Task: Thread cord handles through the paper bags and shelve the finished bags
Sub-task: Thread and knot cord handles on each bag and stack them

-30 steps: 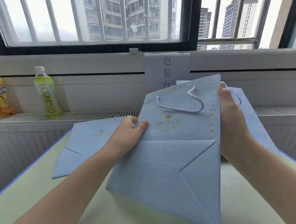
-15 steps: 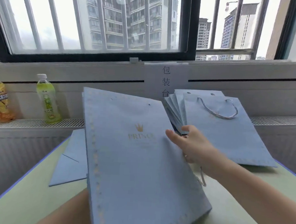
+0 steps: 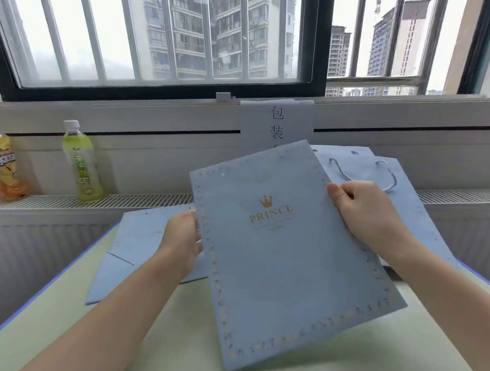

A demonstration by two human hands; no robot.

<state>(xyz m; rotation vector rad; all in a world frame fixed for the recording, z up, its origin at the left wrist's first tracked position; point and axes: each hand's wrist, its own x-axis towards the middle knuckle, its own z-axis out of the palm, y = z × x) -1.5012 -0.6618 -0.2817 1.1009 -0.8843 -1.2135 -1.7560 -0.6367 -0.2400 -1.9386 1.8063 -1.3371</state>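
**Paper bag held flat in both my hands**

The paper bag [image 3: 285, 261], pale blue with a gold crown, the word PRINCE and a dotted gold border, is in front of me, folded flat and tilted so its top edge leans toward one o'clock. I hold it above the pale green table [image 3: 116, 334], printed face toward me.

Far out at nine o'clock, an orange drink bottle [image 3: 1, 161] stands on the white radiator ledge [image 3: 140, 201], and a green bottle [image 3: 83, 162] with a white cap stands just to its right. Nearer, at ten o'clock, a second flat blue bag [image 3: 126, 253] lies on the table, partly under my left arm.

My left hand [image 3: 182, 241] grips the held bag's left edge at about nine o'clock, fingers curled behind the paper. At twelve o'clock a white paper sign [image 3: 277, 121] with printed characters hangs below the barred window [image 3: 166, 39], its lower part hidden by the bag.

My right hand [image 3: 362, 208] pinches the bag's right edge at about two o'clock, thumb on the front, fingers curled. Behind that hand, a stack of blue bags [image 3: 407, 199] leans against the ledge; the front one carries a twisted cord handle [image 3: 392, 176].
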